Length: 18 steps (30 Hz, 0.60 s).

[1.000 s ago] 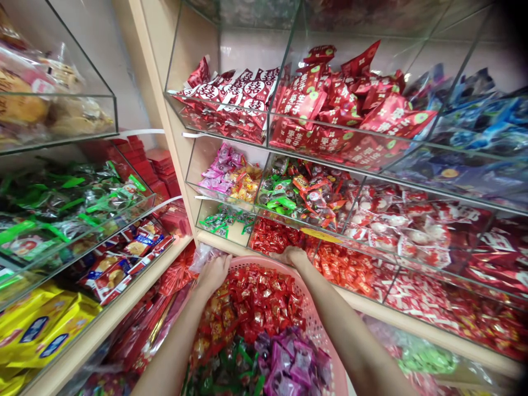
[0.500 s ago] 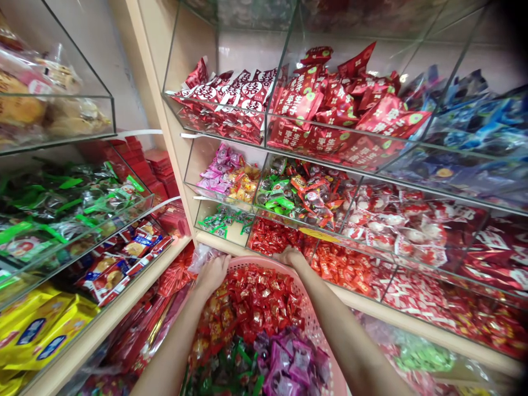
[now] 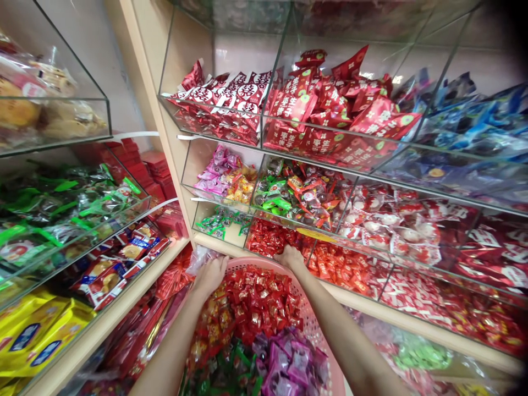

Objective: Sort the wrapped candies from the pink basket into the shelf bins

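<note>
A pink plastic basket (image 3: 315,316) with a perforated wall is in front of me, its far rim against the shelf. Inside lie red-wrapped candies (image 3: 266,300), purple-wrapped candies (image 3: 295,363), orange-gold packets (image 3: 212,324) and dark packets with green ends (image 3: 237,366). My left hand (image 3: 211,275) is closed over the far left rim, beside a crumpled clear plastic bag (image 3: 202,258). My right hand (image 3: 291,257) curls over the far rim at its right, close to a bin of small red candies (image 3: 268,236). Its fingertips are mostly hidden.
Clear-walled bins of red packets (image 3: 325,104), blue packets (image 3: 474,121) and red-white candies (image 3: 383,220) rise ahead. A side shelf at left holds green-ended packets (image 3: 66,192) and yellow packs (image 3: 37,335). A wooden shelf edge (image 3: 363,300) runs behind the basket.
The view has shifted slightly, so the shelves sit a little further left. Both hands keep their places at the basket's rim, and the candies in it look unchanged.
</note>
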Each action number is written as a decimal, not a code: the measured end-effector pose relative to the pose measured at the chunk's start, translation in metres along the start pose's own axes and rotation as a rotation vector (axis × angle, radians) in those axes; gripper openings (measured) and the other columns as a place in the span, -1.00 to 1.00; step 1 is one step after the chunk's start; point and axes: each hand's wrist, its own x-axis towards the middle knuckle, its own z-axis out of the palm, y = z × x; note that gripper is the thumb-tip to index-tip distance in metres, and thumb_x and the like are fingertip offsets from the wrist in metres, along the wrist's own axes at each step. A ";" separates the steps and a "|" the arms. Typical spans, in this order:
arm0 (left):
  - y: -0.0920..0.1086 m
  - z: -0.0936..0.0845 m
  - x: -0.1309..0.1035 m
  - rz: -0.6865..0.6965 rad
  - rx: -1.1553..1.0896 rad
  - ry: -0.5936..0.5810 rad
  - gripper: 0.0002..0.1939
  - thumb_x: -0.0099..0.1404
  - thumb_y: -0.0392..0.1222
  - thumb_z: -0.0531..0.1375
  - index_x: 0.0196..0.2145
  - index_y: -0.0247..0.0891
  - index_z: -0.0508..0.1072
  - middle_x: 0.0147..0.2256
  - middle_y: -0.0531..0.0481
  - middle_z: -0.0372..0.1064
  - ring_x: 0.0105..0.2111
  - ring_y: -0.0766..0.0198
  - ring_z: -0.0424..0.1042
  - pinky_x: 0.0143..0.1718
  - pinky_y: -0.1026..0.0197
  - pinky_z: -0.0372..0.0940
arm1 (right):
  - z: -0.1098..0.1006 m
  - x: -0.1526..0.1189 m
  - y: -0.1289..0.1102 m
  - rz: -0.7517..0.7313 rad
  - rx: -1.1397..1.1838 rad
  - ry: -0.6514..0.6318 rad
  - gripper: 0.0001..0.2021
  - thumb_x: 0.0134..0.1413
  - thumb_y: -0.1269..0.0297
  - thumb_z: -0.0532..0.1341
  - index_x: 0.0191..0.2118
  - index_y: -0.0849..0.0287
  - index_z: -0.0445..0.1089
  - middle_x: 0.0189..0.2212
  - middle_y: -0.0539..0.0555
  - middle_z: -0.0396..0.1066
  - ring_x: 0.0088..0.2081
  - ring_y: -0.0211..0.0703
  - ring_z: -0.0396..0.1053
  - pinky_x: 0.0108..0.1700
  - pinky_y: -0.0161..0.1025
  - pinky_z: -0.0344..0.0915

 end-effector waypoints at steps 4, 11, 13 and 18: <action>-0.001 0.000 0.000 0.030 -0.014 0.005 -0.39 0.30 0.09 -0.30 -0.18 -0.28 0.42 -0.24 -0.21 0.44 -0.20 0.09 0.40 -0.21 0.15 0.19 | -0.006 -0.003 0.006 -0.042 0.063 0.034 -0.59 -0.25 0.24 0.25 -0.17 0.27 0.35 -0.15 0.31 0.37 -0.09 0.11 0.33 -0.14 -0.11 0.26; -0.002 0.001 0.002 0.041 -0.021 0.001 -0.38 0.29 0.09 -0.32 -0.19 -0.29 0.42 -0.24 -0.23 0.44 -0.19 0.06 0.40 -0.21 0.13 0.18 | -0.025 0.000 0.013 -0.068 0.355 0.107 -0.54 -0.29 0.25 0.27 -0.14 0.22 0.29 -0.17 0.25 0.37 -0.08 0.11 0.31 -0.15 -0.13 0.25; -0.001 0.000 0.001 0.032 -0.021 -0.001 -0.38 0.29 0.09 -0.31 -0.18 -0.28 0.41 -0.24 -0.23 0.44 -0.18 0.07 0.40 -0.20 0.13 0.18 | -0.028 0.000 0.012 -0.077 0.553 0.118 -0.58 -0.27 0.27 0.26 -0.15 0.20 0.28 -0.21 0.19 0.38 -0.11 0.05 0.33 -0.18 -0.19 0.28; -0.001 0.001 0.001 0.030 -0.011 0.005 -0.38 0.29 0.09 -0.32 -0.17 -0.28 0.41 -0.25 -0.22 0.44 -0.19 0.08 0.40 -0.21 0.14 0.19 | -0.024 -0.004 0.010 -0.078 1.058 -0.011 -0.77 -0.10 0.22 0.19 -0.28 0.20 0.27 -0.44 0.05 0.40 -0.44 -0.27 0.38 -0.42 -0.36 0.37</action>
